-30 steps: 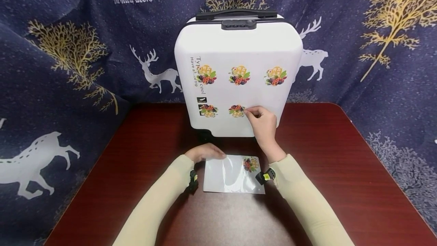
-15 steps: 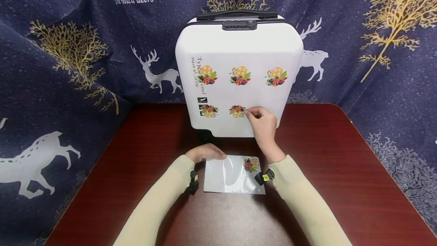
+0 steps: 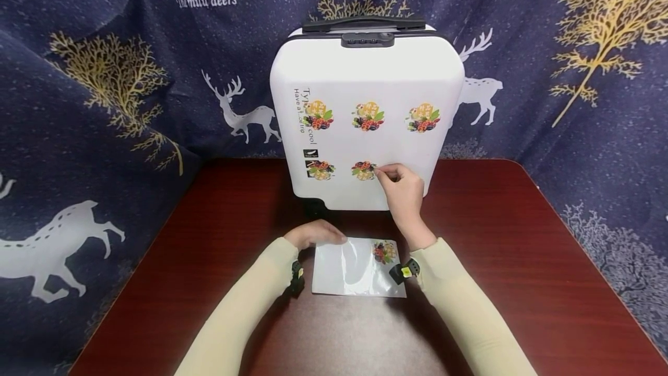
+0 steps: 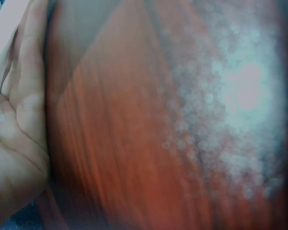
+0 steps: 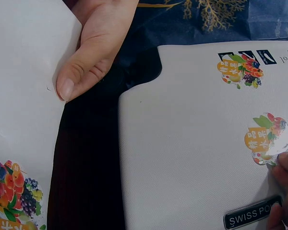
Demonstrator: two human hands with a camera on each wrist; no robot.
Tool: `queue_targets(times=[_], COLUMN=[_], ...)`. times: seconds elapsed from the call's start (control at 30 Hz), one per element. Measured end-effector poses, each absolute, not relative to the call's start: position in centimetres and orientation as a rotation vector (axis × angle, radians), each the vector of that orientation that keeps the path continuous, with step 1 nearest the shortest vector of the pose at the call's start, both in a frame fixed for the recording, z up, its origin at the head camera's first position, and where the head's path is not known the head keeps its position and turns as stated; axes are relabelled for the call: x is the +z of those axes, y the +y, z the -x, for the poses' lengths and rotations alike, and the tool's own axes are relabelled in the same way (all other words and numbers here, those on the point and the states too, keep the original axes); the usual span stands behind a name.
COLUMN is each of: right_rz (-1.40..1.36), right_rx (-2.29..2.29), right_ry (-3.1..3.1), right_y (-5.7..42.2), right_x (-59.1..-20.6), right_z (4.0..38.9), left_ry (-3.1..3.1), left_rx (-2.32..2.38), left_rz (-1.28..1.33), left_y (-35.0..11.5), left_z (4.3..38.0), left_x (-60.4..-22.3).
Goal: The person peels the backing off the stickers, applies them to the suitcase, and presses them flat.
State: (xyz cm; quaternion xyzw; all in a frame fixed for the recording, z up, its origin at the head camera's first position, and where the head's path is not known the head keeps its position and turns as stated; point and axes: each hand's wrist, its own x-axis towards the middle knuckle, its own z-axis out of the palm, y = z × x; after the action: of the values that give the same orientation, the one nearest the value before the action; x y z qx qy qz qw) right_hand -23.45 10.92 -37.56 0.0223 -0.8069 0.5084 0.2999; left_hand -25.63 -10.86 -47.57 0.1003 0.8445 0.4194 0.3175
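A white suitcase [image 3: 412, 158] stands upright, with several round fruit stickers on its front. My right hand [image 3: 405, 193] pinches the right edge of the middle sticker [image 3: 362, 171] in the lower row. In the right wrist view, the thumb and a fingertip meet at the rim of that sticker [image 5: 263, 139], which lies against the shell. Below, my left hand [image 3: 315, 233] grips the upper left corner of a white sticker sheet [image 3: 334, 271], thumb on top. One fruit sticker [image 3: 384, 252] is on the sheet's upper right. The left wrist view shows the left palm [image 4: 19, 124] beside the sheet.
The suitcase rests on a dark red wooden table [image 3: 501, 237]. Its top has a black carry handle [image 3: 362, 23] and a combination lock [image 3: 367, 40]. Behind hangs a blue cloth [image 3: 240, 33] with deer and trees. A SWISS badge [image 5: 252, 213] sits on the shell.
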Motion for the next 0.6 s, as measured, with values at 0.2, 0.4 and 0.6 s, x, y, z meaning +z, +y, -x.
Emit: queue_targets(times=[0.2, 0.4, 0.6], right_rz=[-0.067, -0.063, -0.061], right_rx=[1.336, 1.318, 1.308], right_ry=[-2.155, -2.17, -2.162], right_y=[11.02, 11.11, 11.0], right_x=[-37.61, -37.77, -37.74], right_z=[23.44, 23.41, 23.3], left_ry=[2.21, 2.227, 2.228], left_rx=[1.114, 1.107, 1.109], left_rz=[-0.278, -0.27, -0.261], left_y=[-10.89, -10.9, -10.89], left_z=[25.68, 25.67, 25.68], left_x=[-47.44, -47.61, -47.74])
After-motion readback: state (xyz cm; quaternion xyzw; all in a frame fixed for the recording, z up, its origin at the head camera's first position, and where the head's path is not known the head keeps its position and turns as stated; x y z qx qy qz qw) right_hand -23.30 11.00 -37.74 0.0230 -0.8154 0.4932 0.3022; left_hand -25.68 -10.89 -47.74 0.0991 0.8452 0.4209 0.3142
